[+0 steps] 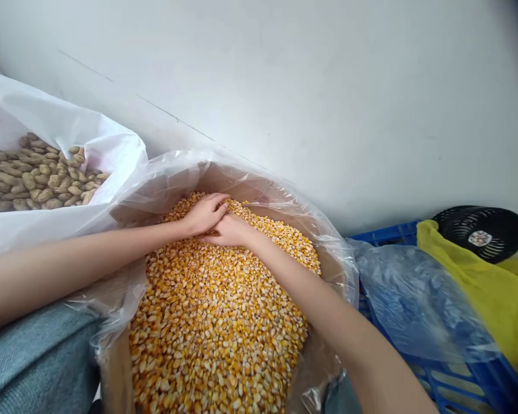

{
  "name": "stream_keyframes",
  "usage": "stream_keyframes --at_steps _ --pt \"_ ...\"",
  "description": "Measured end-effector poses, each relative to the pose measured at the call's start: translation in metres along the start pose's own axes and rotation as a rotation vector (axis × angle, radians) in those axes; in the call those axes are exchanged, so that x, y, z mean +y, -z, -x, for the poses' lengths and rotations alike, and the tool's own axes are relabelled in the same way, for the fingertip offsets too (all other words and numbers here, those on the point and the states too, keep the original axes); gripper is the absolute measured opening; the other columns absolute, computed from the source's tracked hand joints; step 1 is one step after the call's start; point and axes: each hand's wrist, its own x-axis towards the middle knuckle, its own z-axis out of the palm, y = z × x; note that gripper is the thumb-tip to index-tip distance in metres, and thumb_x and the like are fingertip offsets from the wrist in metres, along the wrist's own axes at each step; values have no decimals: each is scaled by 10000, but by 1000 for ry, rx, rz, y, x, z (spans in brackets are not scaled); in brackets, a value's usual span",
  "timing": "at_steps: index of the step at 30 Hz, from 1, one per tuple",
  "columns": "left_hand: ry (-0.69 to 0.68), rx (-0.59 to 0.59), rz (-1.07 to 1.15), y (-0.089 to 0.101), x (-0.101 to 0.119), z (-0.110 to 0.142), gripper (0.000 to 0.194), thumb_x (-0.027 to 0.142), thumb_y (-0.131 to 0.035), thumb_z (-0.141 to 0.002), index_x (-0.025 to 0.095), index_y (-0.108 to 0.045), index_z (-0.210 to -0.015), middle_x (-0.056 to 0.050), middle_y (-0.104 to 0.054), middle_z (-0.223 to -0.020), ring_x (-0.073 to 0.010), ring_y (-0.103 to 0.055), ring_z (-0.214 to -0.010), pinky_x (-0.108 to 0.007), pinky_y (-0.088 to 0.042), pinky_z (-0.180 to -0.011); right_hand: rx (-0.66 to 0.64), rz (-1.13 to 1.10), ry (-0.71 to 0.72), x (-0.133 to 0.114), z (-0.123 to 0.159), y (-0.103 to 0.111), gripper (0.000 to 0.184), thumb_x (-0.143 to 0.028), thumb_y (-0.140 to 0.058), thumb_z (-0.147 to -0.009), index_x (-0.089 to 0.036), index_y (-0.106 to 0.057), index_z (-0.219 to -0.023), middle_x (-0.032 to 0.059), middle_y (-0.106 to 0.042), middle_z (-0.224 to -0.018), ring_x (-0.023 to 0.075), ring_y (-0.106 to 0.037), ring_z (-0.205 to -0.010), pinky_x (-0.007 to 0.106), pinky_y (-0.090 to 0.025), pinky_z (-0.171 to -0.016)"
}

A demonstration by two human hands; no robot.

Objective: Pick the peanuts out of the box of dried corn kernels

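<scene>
Loose yellow and pale corn kernels (216,322) fill a large sack with a clear plastic liner (341,259). At the far side of the heap my left hand (205,214) and my right hand (232,230) meet, cupped together and touching the corn. The left fingers lie curved over the right hand, with its thumb across. Some kernels show in the gap between the palms. The right fingertips are hidden beneath the left hand.
A white sack (116,138) holding unshelled peanuts (47,178) stands at the left. To the right a blue plastic crate (466,379) carries a clear plastic bag (414,299), yellow cloth-like material (479,282) and a black fan (483,233). A pale wall (328,103) rises behind.
</scene>
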Motion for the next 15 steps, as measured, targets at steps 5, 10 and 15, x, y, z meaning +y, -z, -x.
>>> stream_keyframes --at_steps 5,10,15 --pt "114 -38 -91 0 -6 -2 428 339 -249 -827 137 -450 -1145 -30 -471 -1138 -148 -408 -1032 -275 -278 -917 225 -103 -614 9 93 20 395 -386 -289 -813 -188 -499 -1083 22 -453 -1143 139 -381 -1067 288 -263 -937" --pt "107 -201 -323 -11 -15 10 491 407 -258 -804 183 -362 -1229 -36 -312 -1275 -242 -244 -1156 -398 -125 -972 152 -163 -1177 19 164 8 572 -483 -303 -759 -148 -345 -1221 77 -367 -1216 220 -296 -1132 382 -199 -953" --pt "140 -132 -308 -23 -11 19 459 426 -269 -802 241 -395 -1202 14 -319 -1274 -214 -253 -1157 -391 -148 -968 557 -533 -1437 13 145 -16 540 -478 -357 -715 -159 -434 -1145 38 -419 -1180 169 -359 -1096 295 -239 -951"
